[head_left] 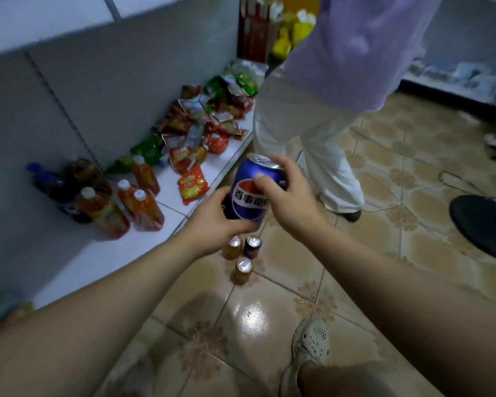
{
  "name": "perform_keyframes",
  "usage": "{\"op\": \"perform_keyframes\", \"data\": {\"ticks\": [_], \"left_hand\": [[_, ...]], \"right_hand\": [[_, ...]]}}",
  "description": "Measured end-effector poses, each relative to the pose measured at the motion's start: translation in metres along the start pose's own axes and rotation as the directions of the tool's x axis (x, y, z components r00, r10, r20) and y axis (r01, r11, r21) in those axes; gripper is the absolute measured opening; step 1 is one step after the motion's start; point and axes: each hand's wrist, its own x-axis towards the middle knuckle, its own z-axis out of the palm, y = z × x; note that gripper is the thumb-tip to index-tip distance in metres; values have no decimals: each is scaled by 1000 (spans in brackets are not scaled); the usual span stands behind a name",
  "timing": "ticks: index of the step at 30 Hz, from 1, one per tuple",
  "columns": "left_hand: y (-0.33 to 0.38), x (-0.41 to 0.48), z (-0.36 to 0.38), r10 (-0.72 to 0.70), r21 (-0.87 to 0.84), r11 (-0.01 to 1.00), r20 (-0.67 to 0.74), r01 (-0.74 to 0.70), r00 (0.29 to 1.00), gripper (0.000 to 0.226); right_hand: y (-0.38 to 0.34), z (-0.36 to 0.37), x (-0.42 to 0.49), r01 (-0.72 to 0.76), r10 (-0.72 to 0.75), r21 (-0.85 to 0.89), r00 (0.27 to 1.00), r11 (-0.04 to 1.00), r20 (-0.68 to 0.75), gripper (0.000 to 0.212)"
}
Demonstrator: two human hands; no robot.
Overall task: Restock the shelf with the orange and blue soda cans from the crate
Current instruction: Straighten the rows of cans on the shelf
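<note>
Blue soda can [251,193]: it is held in the air, tilted with its top end leaning away from you, just off the front edge of the shelf [98,253] and above the floor [298,282]. Your left hand [215,222] grips the lower body. Your right hand [284,193] grips the upper body, with the thumb across the front wall. Both hands are closed round the can.

To place it well:
1. Bring the can upright before it meets the shelf board.
2. Aim for the bare white board near the front edge, beside the bottles [121,207].
3. Pass the can to one hand only if that grip is secure.
4. Set it down flat and keep clear of the bottles, which are likely to tip if nudged.

Containers: the crate is not in view. Three cans stand upright on the floor below your hands, close to the shelf's front edge. Two are orange cans [234,247] and one is a second blue can [252,246]. The shelf carries the white-capped orange bottles with dark bottles behind them. A heap of snack packets [201,130] lies further along toward the back panel.
</note>
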Motion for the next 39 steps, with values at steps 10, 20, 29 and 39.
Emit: {"op": "perform_keyframes", "data": {"ticks": [10, 20, 29, 39], "left_hand": [[136, -132, -109, 176, 1, 984, -208, -179, 962, 42], [165, -258, -216, 179, 72, 984, -463, -164, 868, 45], [135, -333, -285, 72, 109, 994, -657, -1, 751, 56], [77, -328, -350, -90, 462, 610, -767, 644, 635, 70]], "right_hand": [[-194, 36, -66, 265, -272, 77, 956, 961, 108, 77], [-306, 136, -136, 413, -455, 195, 833, 890, 315, 39], [-333, 231, -162, 404, -491, 281, 670, 870, 557, 50], [-338, 316, -111, 319, -420, 274, 637, 907, 647, 67]]}}
